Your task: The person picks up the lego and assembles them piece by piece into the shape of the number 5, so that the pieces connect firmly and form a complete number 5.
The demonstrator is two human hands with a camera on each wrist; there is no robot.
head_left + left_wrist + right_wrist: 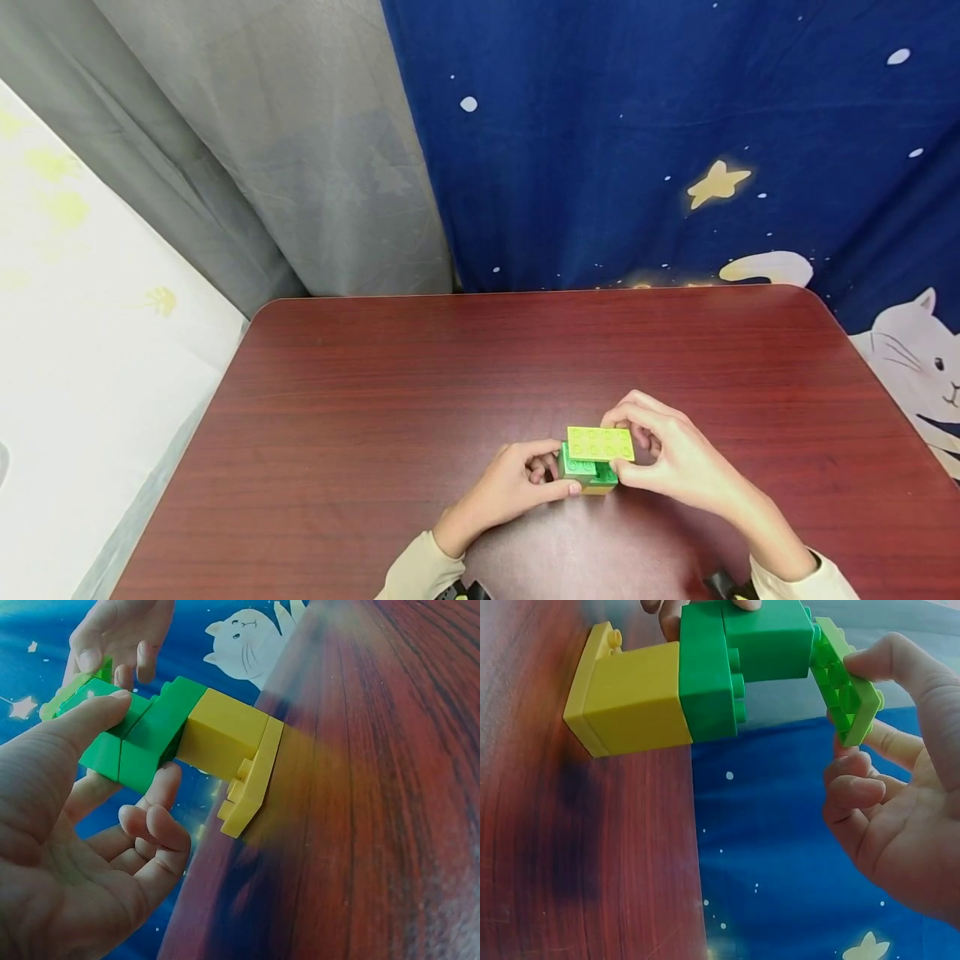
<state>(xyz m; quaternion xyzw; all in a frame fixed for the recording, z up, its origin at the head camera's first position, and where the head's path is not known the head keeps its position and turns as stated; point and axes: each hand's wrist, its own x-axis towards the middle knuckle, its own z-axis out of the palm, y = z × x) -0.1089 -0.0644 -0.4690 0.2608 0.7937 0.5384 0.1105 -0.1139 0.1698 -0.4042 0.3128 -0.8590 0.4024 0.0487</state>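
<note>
Near the table's front, a toy brick stack stands upright. At its foot is a thin yellow brick [585, 690], with a yellow block [634, 697] above it. Higher up come a long green brick [705, 675] and a shorter green block [769, 649], set to one side. My left hand [510, 479] grips the green bricks between thumb and fingers. My right hand [675, 458] pinches the free end of a flat lime-green brick [600, 443]. That brick lies over the stack's top, its hollow underside overhanging in the right wrist view and its other end right at the green block's studs.
The dark red wooden table [420, 375] spreads around the stack. Behind its far edge hang a grey curtain [300, 142] and a blue curtain [585, 150] with stars and a cat. A white patterned cloth [97, 333] hangs at the left.
</note>
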